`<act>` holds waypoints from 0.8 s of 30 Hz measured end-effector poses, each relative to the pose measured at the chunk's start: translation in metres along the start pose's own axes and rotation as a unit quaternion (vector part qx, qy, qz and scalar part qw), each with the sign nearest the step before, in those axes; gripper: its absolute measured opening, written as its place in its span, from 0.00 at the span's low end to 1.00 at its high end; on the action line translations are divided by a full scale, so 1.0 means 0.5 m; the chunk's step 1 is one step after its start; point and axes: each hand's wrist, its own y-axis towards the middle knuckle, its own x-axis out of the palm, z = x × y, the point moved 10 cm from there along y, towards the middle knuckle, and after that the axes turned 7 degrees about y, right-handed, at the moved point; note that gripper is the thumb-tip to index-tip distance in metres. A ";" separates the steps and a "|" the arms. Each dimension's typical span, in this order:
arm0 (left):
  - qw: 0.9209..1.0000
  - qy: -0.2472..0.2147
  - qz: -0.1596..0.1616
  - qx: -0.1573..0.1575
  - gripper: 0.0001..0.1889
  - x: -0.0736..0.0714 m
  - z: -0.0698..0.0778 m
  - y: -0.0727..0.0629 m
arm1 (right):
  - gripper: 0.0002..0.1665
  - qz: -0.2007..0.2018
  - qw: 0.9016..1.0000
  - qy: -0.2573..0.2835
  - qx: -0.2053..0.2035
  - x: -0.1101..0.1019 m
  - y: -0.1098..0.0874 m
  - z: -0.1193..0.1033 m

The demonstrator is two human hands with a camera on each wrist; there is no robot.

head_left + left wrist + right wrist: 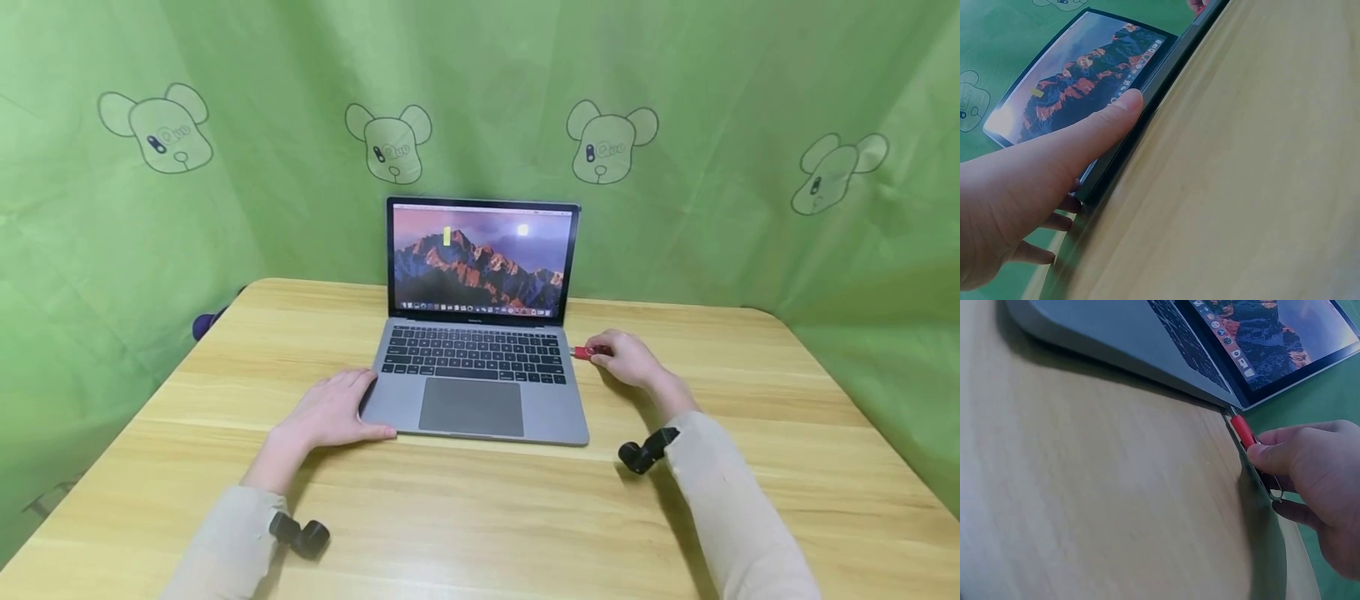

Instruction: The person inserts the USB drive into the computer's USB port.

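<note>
A grey laptop [471, 410] stands unfolded on the table with a mountain picture on its lit screen [480, 262]. My left hand [330, 412] rests at its front left corner. The thumb lies along the front edge, and the other fingers reach down the left side, fairly straight and spread. At the laptop's right side, my right hand [626, 357] pinches a red USB flash drive [1243, 430] between thumb and fingers. The drive's metal plug points at the laptop's side edge and meets it there; how deep it sits cannot be told. A metal loop hangs at the drive's outer end.
The laptop stands towards the back of a light wooden table [465, 525] with rounded far corners. Green curtains [495, 67] printed with bear heads hang close behind and beside it. A dark purple object [204, 325] shows past the table's left edge. Black wrist cameras [647, 452] sit on both sleeves.
</note>
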 end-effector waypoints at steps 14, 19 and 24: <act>1.000 -0.003 -0.005 -0.007 0.58 0.000 -0.002 0.002 | 0.13 -0.008 1.000 0.013 -0.027 -0.001 0.010 -0.001; 1.000 0.000 -0.007 -0.007 0.58 0.003 -0.003 0.001 | 0.13 -0.010 0.999 0.012 -0.029 0.003 0.011 -0.001; 1.000 0.000 -0.008 -0.008 0.59 0.003 -0.004 0.001 | 0.13 -0.011 1.000 0.016 -0.023 0.006 0.011 0.003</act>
